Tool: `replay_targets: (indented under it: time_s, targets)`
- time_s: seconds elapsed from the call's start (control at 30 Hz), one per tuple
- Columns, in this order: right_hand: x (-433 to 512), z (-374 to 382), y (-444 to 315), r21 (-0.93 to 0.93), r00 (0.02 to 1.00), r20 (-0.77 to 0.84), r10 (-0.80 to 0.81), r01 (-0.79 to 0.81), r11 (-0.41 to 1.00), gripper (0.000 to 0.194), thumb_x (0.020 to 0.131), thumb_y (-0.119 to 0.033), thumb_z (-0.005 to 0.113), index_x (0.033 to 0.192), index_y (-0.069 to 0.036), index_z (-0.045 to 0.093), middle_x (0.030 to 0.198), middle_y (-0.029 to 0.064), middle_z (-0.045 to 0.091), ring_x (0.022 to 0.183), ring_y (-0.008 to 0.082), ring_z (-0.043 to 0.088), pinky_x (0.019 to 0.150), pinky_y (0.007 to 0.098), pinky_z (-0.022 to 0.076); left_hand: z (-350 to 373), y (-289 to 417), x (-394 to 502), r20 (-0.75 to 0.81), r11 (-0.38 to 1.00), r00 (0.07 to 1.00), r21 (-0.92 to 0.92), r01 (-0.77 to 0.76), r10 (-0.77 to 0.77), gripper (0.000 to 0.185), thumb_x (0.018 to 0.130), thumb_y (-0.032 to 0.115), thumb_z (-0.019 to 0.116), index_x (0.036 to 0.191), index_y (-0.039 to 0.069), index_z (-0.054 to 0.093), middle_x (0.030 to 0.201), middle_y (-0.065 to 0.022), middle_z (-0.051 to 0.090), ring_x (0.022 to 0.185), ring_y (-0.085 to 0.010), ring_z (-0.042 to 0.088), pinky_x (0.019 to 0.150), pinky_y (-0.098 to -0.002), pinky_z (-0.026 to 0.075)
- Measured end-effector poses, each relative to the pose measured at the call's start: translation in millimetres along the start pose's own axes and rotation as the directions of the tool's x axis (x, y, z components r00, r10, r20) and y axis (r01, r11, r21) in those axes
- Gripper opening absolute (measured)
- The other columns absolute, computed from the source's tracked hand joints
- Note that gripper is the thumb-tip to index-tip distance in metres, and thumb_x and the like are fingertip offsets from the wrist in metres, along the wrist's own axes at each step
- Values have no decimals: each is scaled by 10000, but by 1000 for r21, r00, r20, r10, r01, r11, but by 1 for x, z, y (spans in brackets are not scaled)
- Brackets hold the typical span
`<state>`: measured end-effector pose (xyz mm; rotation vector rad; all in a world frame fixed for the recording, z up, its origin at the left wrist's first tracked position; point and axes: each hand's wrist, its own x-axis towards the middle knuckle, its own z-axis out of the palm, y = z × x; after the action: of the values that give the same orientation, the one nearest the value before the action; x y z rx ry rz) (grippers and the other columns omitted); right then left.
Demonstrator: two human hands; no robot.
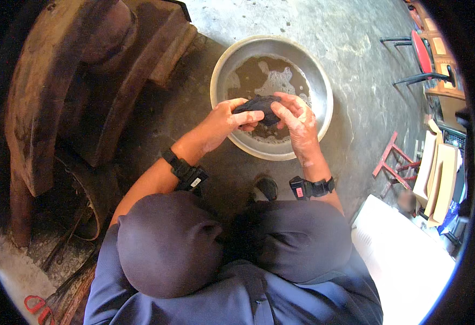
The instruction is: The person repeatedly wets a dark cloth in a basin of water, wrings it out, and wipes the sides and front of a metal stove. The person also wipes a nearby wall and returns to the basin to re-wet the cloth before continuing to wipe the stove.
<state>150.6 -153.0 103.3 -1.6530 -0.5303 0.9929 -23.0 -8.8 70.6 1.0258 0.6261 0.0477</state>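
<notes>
A crumpled black cloth point(266, 106) hangs between my two hands, above a round metal basin point(323, 101). My left hand point(231, 115) grips its left end, the thumb lying across the front. At the right end, my right hand point(296, 115) pinches it between thumb and fingers. Brown, murky water point(245, 77) lies in the basin, with patches of white foam point(280, 81) on its surface. Part of the water and the near rim are hidden behind my hands and forearms. What the cloth is exactly, I cannot tell.
Heavy wooden furniture point(42, 101) stands close on the left. To the right are a red-seated chair point(421, 53), a red stool frame point(392, 158), cardboard point(438, 178) and a white box-like surface point(396, 252). Grey concrete floor point(351, 53) surrounds the basin. My knees point(172, 248) are bent below.
</notes>
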Motion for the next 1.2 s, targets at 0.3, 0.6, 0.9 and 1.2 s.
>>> replay_targets:
  time_s: [0.3,0.6,0.9,1.2]
  targets:
    - [12,-6,7,287,999,42,-21,8,958,450,994,-189,798,1415,-60,707,1271,53,733,1155,139,674,996,304,519,-2,4,2,125,961,990,-273,-35,72,513,1162,373,566,1480,-31,569,1281,-157,731,1006,-237,785,842,-308,652]
    - [10,-14,-13,135,985,173,-16,-8,991,461,978,-154,780,1399,16,699,1284,107,745,1181,167,679,1083,320,495,-11,13,1,123,936,990,-352,-18,65,521,1176,413,517,1442,-28,591,1303,-145,725,1078,-254,758,951,-386,647]
    - [12,-13,-15,98,989,145,12,-26,995,396,896,-142,678,1257,19,704,1242,64,675,1185,183,611,1070,345,478,-17,5,-6,122,980,984,-169,-109,131,532,1033,263,767,1459,4,583,1278,-133,704,1113,-218,725,954,-395,640]
    - [22,0,-54,-137,959,282,-2,43,990,320,947,-94,810,1240,10,737,1063,59,772,941,134,714,873,302,581,-10,17,-4,19,948,996,-308,-82,93,372,1078,417,731,1216,78,666,1112,1,679,1000,-112,657,862,-309,565]
